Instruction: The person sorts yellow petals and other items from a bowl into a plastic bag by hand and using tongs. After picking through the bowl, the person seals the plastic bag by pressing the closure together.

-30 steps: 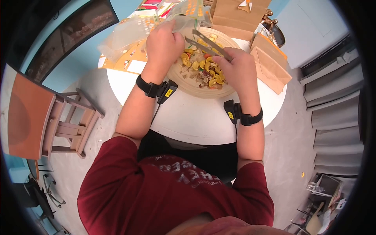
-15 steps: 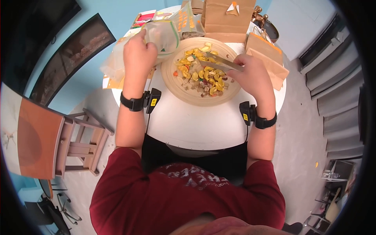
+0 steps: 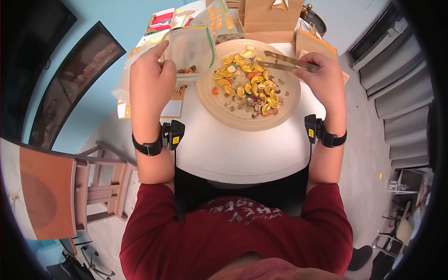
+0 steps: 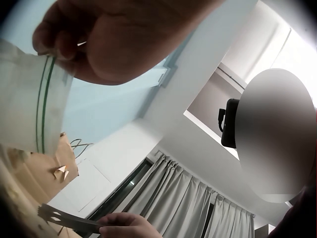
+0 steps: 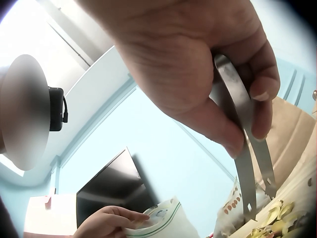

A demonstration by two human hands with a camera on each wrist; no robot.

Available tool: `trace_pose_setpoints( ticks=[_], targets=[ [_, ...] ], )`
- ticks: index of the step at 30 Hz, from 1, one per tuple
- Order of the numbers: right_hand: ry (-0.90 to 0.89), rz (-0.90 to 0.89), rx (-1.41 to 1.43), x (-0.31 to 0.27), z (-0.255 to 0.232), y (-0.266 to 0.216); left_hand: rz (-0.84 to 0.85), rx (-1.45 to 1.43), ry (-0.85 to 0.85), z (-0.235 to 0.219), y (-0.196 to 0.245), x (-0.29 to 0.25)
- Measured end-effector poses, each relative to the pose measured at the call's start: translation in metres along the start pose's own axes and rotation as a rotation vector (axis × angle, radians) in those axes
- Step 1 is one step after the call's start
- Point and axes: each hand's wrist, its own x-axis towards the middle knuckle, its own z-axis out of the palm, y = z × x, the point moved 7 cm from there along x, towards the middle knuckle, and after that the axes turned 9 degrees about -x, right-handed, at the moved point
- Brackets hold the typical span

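My left hand [image 3: 154, 77] pinches the rim of a clear zip bag [image 3: 198, 44] with a green seal line, left of the plate. The bag's mouth gapes, and small orange, green and brown pieces [image 3: 186, 70] lie at its bottom. In the right wrist view, metal tongs [image 5: 242, 124] sit between the thumb and fingers of my right hand [image 3: 322, 74]. Their two arms [image 3: 280, 63] are parted, with nothing between the tips, over the right side of a round beige plate [image 3: 205, 100]. Yellow shell-shaped pieces [image 3: 247, 88] mixed with orange and brown bits are spread on it.
A large brown paper bag [image 3: 270, 23] stands behind the plate, with a smaller one [image 3: 317, 44] at right. Another clear bag with orange print [image 3: 219, 21] is at the back. Printed cards [image 3: 172, 107] lie left on the white table [image 3: 233, 158]. A wooden chair [image 3: 105, 186] stands left.
My left hand has drawn the bag left and toward me, its mouth now facing up more. My right hand has moved right with the tongs, away from the bag. The head view has shifted.
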Motion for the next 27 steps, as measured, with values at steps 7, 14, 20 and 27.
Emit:
trace_pose_setpoints(
  ticks=[7, 14, 20, 27],
  targets=[
    [0.044, -0.036, -0.145, 0.001, -0.011, -0.027, 0.074, -0.084, -0.058, 0.004, -0.011, 0.003],
    [0.026, -0.004, -0.164, 0.005, -0.022, -0.028, 0.119, -0.04, -0.077, 0.007, -0.011, 0.001],
    [0.02, 0.065, -0.074, 0.0, -0.019, -0.007, 0.085, 0.016, -0.137, 0.014, -0.003, -0.004],
    [0.011, -0.024, 0.212, 0.009, 0.01, -0.004, 0.137, -0.006, -0.16, 0.022, -0.012, -0.005]
  ],
)
